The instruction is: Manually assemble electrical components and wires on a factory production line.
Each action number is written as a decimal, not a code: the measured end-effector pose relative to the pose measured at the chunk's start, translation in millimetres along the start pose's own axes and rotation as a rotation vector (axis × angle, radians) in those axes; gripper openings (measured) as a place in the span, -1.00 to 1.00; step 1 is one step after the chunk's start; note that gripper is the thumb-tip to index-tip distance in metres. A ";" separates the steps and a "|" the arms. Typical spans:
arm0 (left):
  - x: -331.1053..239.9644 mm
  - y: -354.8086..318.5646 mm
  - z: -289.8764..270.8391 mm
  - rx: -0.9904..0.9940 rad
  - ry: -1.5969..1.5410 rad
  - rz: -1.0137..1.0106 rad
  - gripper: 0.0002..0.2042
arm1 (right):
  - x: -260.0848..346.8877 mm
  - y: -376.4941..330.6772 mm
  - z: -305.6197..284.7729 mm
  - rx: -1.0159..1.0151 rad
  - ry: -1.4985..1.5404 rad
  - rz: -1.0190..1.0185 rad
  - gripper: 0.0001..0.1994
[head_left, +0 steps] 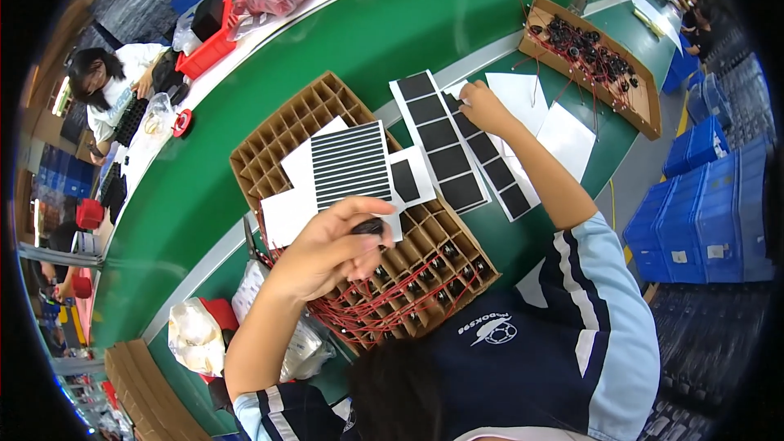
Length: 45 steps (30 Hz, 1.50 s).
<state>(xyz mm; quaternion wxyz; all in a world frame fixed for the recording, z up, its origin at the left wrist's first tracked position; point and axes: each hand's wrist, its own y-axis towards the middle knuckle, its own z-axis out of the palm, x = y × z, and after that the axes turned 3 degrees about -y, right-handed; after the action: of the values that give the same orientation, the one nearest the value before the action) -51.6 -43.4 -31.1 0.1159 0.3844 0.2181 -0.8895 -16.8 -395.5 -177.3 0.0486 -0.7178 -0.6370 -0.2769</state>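
Raised over a divided cardboard box (282, 126), my left hand (318, 253) pinches a small round black part (369, 227), perhaps a little speaker. My right hand (488, 112) is farther off to the right, its fingers closed at the top end of a narrow white sheet of black stickers (490, 165). Beside that lies a wider sheet with large black rectangles (447, 147). A black-striped sheet (351, 165) and a white piece with one black rectangle (406, 181) rest on the box. Red wires (392, 302) with black parts fill its near cells.
A cardboard tray (645, 106) of wired black parts stands at the back right, near white sheets (572, 143). Scissors (253, 241) and plastic bags (306, 351) lie to the left. Blue crates (694, 229) are stacked at right. Another person (122, 86) works across the green bench.
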 end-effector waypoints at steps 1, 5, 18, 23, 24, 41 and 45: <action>-1.5 7.3 -1.9 0.045 -0.008 -0.040 -0.67 | -4.5 4.1 1.0 -0.002 0.000 -0.009 -0.82; 1.9 28.8 -14.6 0.049 0.045 -0.064 -0.61 | -20.1 10.5 2.7 0.095 -0.004 0.010 -0.79; 14.2 35.5 -51.5 0.006 -0.189 0.088 -0.68 | -5.3 12.9 -9.7 0.167 0.058 0.064 -0.82; 16.1 36.2 -55.0 0.038 -0.258 0.105 -0.69 | -10.9 13.0 -4.8 0.168 0.139 0.086 -0.88; 17.4 36.1 -56.9 0.054 -0.277 0.115 -0.69 | -9.0 13.8 -3.6 0.148 0.118 0.071 -0.88; 30.6 35.5 -64.7 0.137 -0.384 0.315 -0.74 | 135.0 -8.2 -18.0 0.144 0.975 0.118 -0.97; 31.2 38.5 -69.7 0.136 -0.455 0.313 -0.75 | 216.2 -28.5 -29.9 0.450 1.149 -0.095 -0.96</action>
<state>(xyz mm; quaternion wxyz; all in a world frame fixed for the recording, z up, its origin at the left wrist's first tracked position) -14.3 -45.2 -107.9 0.2720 0.2107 0.0643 -0.9367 -46.1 -211.0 -60.9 0.5216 -0.3969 -0.5831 -0.4800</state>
